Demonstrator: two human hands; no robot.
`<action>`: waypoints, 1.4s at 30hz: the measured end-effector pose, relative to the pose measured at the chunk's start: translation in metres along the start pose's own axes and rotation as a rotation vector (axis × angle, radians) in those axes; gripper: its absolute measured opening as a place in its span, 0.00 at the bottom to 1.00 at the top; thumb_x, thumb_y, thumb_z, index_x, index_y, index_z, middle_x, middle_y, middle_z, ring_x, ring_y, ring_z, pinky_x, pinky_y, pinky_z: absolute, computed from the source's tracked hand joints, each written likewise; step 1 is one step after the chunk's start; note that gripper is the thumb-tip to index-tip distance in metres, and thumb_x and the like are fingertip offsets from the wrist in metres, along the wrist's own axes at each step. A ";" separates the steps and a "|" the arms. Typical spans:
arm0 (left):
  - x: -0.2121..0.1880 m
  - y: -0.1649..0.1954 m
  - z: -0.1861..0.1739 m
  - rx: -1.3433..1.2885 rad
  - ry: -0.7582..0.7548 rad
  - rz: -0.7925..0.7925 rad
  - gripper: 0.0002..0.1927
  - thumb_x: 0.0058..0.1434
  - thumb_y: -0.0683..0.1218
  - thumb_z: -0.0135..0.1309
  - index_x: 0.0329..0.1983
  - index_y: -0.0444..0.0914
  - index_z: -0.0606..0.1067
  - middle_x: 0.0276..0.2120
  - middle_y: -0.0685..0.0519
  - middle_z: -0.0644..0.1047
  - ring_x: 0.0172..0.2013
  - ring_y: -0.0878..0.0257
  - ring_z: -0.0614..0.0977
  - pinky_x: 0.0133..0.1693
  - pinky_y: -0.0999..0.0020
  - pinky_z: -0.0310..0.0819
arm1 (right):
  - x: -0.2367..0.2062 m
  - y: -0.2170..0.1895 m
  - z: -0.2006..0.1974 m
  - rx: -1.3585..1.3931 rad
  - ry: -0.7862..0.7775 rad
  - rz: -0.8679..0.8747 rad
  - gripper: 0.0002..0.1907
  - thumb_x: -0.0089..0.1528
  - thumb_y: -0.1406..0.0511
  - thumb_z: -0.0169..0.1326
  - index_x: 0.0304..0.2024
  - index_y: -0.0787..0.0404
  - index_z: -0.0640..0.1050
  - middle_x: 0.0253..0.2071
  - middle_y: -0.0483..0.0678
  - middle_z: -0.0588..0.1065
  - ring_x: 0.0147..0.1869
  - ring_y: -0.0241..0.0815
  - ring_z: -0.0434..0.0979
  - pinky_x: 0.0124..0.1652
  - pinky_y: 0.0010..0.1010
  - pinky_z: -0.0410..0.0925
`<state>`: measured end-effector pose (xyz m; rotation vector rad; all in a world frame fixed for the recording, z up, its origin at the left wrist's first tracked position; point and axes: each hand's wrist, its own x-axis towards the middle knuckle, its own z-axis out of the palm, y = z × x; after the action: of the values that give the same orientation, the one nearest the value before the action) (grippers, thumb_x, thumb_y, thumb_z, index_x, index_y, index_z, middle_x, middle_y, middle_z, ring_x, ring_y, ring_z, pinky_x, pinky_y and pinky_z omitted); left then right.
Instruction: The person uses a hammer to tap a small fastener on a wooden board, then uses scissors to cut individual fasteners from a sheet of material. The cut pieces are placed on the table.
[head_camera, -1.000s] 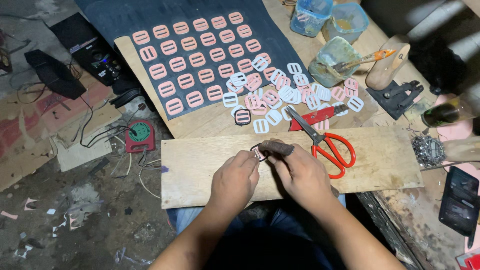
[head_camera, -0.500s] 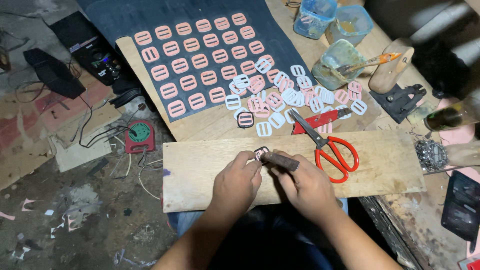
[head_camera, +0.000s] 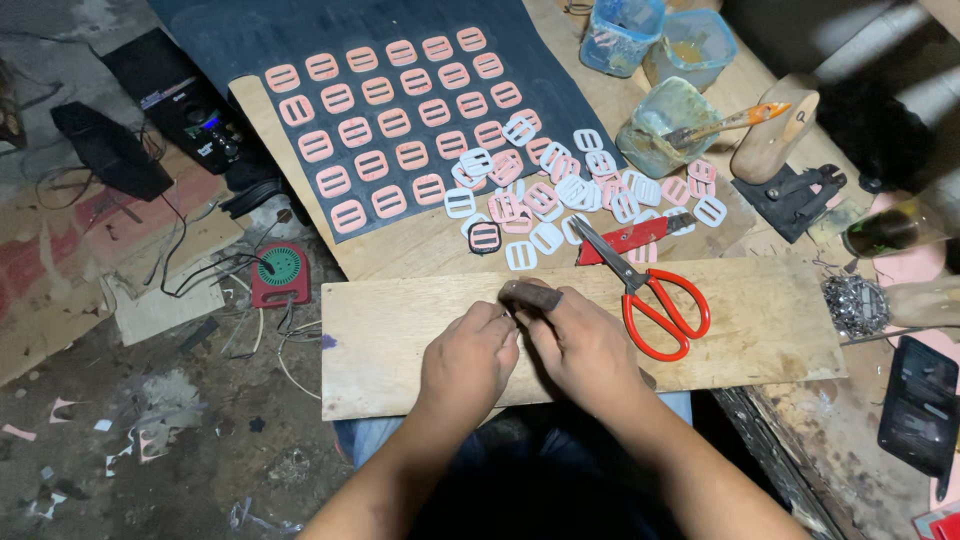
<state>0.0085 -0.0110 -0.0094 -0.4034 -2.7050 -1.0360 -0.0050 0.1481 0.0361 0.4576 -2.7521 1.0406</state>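
Both hands rest close together on a long wooden board (head_camera: 400, 340) across my lap. My left hand (head_camera: 468, 358) pinches a small piece at its fingertips; the piece is mostly hidden. My right hand (head_camera: 580, 345) holds a short dark brown strap (head_camera: 532, 294) that sticks out above the fingers. Red-handled scissors (head_camera: 655, 300) lie on the board just right of my right hand. Beyond the board sits a loose heap of white and pink buckle pieces (head_camera: 560, 190).
Pink buckle pieces lie in rows on a dark sheet (head_camera: 250, 40). At the far right stand several plastic tubs (head_camera: 620, 35), a glue pot with a brush (head_camera: 670, 125) and a wooden shoe last (head_camera: 770, 135). A red round gadget (head_camera: 280, 272) with wires lies on the floor.
My hands have shifted slightly and closed tighter together. The metal ring seen between the fingers earlier is now hidden, and only the strap's end shows.
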 end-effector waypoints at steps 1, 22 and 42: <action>-0.001 0.002 -0.001 0.004 -0.004 -0.007 0.08 0.60 0.45 0.57 0.40 0.40 0.80 0.43 0.52 0.78 0.39 0.52 0.82 0.39 0.57 0.77 | 0.001 0.001 -0.003 0.013 -0.011 -0.021 0.15 0.62 0.65 0.57 0.52 0.52 0.80 0.43 0.49 0.80 0.44 0.51 0.82 0.41 0.38 0.74; 0.011 0.005 0.001 0.069 0.076 0.147 0.13 0.61 0.44 0.55 0.49 0.36 0.77 0.46 0.46 0.79 0.40 0.50 0.83 0.41 0.58 0.78 | -0.037 0.037 -0.053 0.372 -0.060 0.193 0.19 0.65 0.68 0.50 0.58 0.65 0.75 0.40 0.51 0.75 0.45 0.44 0.76 0.49 0.30 0.68; 0.015 0.041 -0.031 -0.564 -0.129 -0.282 0.12 0.61 0.38 0.54 0.48 0.32 0.78 0.34 0.51 0.79 0.27 0.66 0.75 0.31 0.72 0.71 | -0.043 0.013 -0.069 0.312 -0.099 -0.021 0.11 0.60 0.66 0.61 0.44 0.63 0.82 0.39 0.48 0.82 0.40 0.43 0.82 0.42 0.32 0.73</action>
<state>0.0114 0.0001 0.0430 -0.1776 -2.5849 -1.9222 0.0340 0.2129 0.0680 0.5930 -2.6669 1.4880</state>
